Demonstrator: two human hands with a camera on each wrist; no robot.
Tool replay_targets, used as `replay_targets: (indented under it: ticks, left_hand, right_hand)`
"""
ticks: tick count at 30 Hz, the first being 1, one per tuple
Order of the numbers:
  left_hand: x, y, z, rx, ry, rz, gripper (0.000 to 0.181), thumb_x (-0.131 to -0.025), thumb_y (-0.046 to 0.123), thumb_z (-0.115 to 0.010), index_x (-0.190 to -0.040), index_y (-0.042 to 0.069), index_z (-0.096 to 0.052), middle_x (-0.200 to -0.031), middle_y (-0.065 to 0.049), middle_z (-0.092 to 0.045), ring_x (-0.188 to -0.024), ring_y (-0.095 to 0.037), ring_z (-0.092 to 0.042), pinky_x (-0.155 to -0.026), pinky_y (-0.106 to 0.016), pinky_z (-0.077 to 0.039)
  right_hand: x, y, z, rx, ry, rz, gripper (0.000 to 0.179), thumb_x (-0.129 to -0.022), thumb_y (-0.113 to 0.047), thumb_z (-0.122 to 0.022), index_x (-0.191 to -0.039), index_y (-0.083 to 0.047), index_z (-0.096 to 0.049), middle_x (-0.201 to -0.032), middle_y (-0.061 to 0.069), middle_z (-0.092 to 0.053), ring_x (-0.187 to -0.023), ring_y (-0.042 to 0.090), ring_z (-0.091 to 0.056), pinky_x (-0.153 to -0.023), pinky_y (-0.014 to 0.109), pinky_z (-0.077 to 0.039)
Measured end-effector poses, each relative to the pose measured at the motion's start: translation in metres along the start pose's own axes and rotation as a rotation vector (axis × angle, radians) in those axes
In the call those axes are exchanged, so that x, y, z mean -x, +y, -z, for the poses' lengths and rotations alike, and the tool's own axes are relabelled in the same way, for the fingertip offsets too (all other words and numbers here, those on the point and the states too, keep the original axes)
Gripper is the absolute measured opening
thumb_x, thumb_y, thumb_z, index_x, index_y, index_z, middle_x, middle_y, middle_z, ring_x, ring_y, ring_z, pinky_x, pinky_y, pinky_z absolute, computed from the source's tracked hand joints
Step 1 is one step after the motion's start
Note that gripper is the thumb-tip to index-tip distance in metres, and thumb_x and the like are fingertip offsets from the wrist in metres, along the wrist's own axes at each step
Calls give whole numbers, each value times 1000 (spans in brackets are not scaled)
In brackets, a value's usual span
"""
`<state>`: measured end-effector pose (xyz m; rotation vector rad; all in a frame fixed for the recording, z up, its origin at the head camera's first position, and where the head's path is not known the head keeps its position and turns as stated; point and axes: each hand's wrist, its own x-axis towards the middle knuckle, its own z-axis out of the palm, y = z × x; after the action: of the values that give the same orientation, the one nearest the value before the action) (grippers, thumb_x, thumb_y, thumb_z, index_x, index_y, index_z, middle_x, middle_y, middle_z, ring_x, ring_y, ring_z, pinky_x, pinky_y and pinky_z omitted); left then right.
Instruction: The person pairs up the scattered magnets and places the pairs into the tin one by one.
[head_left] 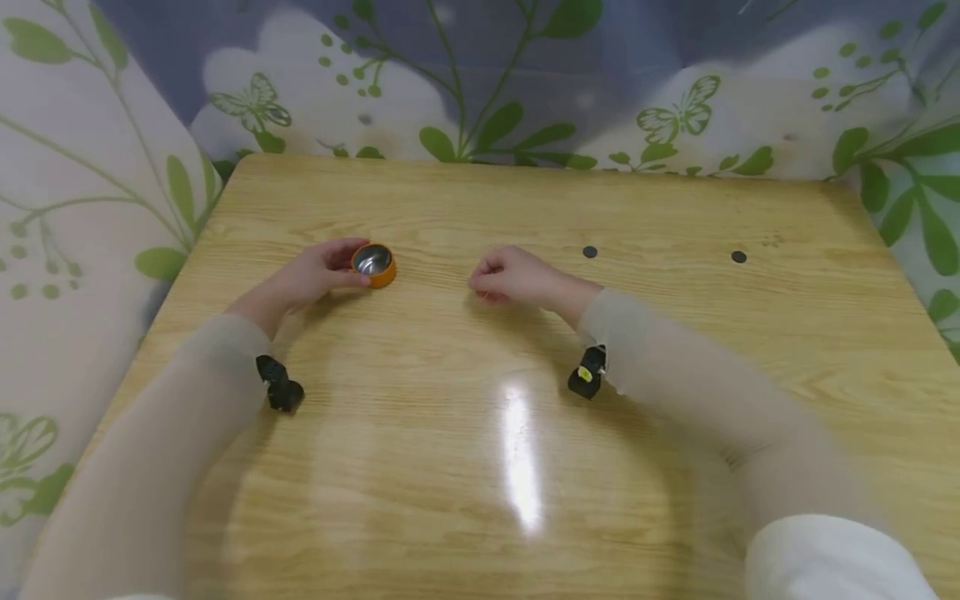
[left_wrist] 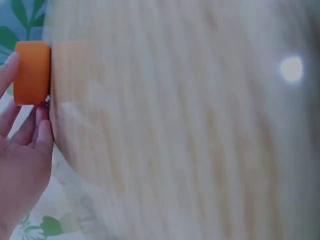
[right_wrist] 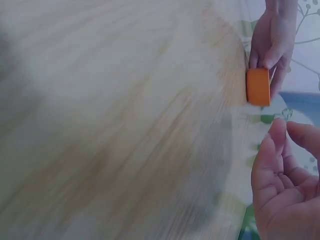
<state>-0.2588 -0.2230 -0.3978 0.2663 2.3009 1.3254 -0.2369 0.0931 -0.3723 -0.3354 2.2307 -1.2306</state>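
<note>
A small round orange bowl (head_left: 386, 276) with a shiny metal inside stands upright at the left of the wooden table. My left hand (head_left: 307, 275) grips its side, the thumb on the near side and the fingers round the far side. In the left wrist view the bowl's orange wall (left_wrist: 33, 73) shows between thumb and fingers. To the right of the bowl, apart from it, my right hand (head_left: 517, 277) hovers low with curled fingers. In the right wrist view, the right hand's thumb and index fingertips (right_wrist: 276, 131) come close together, and nothing shows between them.
Two flat black discs (head_left: 590, 252) lie on the table right of my right hand, spaced well apart. The wooden table (head_left: 420, 467) ends at a leaf-patterned cloth (head_left: 465, 92) at the back and left. A small black camera (head_left: 281, 385) hangs at each wrist.
</note>
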Motion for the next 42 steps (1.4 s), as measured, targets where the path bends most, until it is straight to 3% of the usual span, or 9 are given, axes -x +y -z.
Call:
replay_targets:
  ticks: [4,14,19,23,28,37,42]
  left_hand:
    - [3,2,3,-49,23,1,75,-85,24,-70,-146,9,-29,-146,-16,-33,-132,-32,-32,-107,-45,-25]
    - [15,17,-3,-62,44,-14,71,-87,18,-68,-145,3,-29,-145,-19,-33,-129,-35,-35,-106,-46,-28]
    - [20,21,-8,-143,76,-32,68,-87,16,-68,-143,1,-32,-143,-20,-35,-129,-36,-35,-104,-49,-29]
    - [25,25,-12,-267,130,-49,67,-87,19,-68,-143,4,-34,-144,-19,-34,-130,-37,-32,-103,-53,-27]
    - [29,31,-22,-364,202,-126,63,-86,17,-69,-140,3,-39,-143,-20,-36,-130,-38,-31,-104,-54,-25]
    - [28,49,-52,-353,286,-317,52,-85,11,-69,-131,0,-49,-135,-20,-45,-125,-35,-39,-102,-48,-31]
    - [21,64,-74,-318,268,-402,47,-85,12,-69,-129,3,-53,-132,-15,-49,-122,-29,-44,-99,-44,-37]
  right_hand:
    - [16,12,13,-26,12,-21,22,-95,-18,-55,-100,2,-60,-89,11,-61,-77,16,-56,-69,31,-50]
    - [43,33,35,-46,22,-55,26,-96,-19,-54,-105,4,-58,-87,9,-59,-75,14,-55,-71,30,-49]
    - [58,46,40,-39,16,-32,25,-95,-18,-54,-103,6,-58,-84,9,-60,-73,13,-54,-69,29,-48]
    - [73,55,47,-27,32,-40,27,-96,-19,-54,-106,7,-58,-90,10,-61,-77,13,-56,-70,27,-49]
    - [91,65,58,-48,54,-74,30,-97,-19,-52,-110,8,-56,-92,11,-61,-79,13,-57,-71,26,-49]
    - [121,88,80,-36,102,-109,32,-97,-23,-52,-110,7,-54,-91,7,-62,-81,13,-58,-72,28,-49]
    - [140,107,102,-2,156,-135,37,-97,-27,-51,-113,6,-52,-93,5,-61,-82,13,-58,-73,30,-50]
